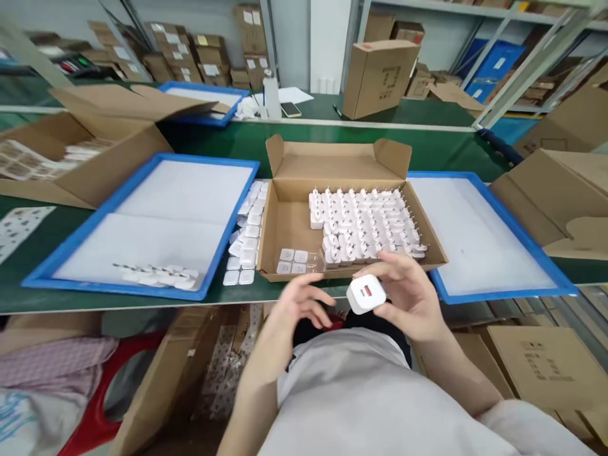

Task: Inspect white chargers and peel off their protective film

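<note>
Between the thumb and fingers of my right hand (412, 292) is a white USB charger (365, 295), its red-lined port turned up toward me. My left hand (297, 309) hovers to its left with fingers apart and slightly bent, holding nothing. Just beyond both hands, an open cardboard box (287, 218) holds rows of white chargers (365, 221), many with prongs pointing up. A clear sheet with white square labels (293, 261) lies in the box's near left corner. More white square pieces (247, 244) are heaped beside the box's left wall.
Blue-framed white trays flank the box, a left tray (175, 190) with several white pieces at its near edge and a right tray (484, 234). Open cartons stand at far left (118, 158) and far right (560, 183). An upright carton (380, 79) stands behind.
</note>
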A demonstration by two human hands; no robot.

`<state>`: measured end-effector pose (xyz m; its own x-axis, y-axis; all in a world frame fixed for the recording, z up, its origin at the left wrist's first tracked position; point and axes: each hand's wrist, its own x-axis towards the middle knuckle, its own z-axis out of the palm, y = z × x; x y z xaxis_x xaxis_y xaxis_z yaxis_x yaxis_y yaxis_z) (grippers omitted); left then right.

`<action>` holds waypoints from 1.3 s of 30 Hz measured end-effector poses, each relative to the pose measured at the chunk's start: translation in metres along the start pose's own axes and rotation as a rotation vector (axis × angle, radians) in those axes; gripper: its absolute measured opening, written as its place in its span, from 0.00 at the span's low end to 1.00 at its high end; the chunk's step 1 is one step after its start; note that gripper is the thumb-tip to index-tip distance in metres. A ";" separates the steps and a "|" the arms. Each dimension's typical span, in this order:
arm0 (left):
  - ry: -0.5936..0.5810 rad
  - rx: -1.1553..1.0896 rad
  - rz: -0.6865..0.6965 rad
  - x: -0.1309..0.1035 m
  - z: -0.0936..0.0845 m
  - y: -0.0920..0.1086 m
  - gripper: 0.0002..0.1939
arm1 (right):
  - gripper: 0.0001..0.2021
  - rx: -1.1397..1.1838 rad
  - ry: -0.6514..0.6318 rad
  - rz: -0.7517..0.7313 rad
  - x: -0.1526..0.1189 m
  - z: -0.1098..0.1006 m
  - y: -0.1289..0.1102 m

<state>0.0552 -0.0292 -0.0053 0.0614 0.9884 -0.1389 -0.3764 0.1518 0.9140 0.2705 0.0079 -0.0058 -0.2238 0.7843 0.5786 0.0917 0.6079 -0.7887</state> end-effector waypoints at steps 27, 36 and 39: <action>-0.246 0.387 0.017 0.024 0.015 0.064 0.29 | 0.23 0.105 0.058 -0.285 0.028 0.039 0.032; -0.275 0.343 0.055 0.025 0.013 0.065 0.24 | 0.25 0.122 0.039 -0.284 0.034 0.038 0.027; -0.227 0.263 -0.001 0.024 0.014 0.060 0.23 | 0.25 0.102 0.021 -0.268 0.033 0.037 0.029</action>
<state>0.0469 0.0037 0.0514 0.2765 0.9578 -0.0781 -0.1273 0.1170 0.9849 0.2295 0.0471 -0.0171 -0.2064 0.6000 0.7729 -0.0660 0.7795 -0.6229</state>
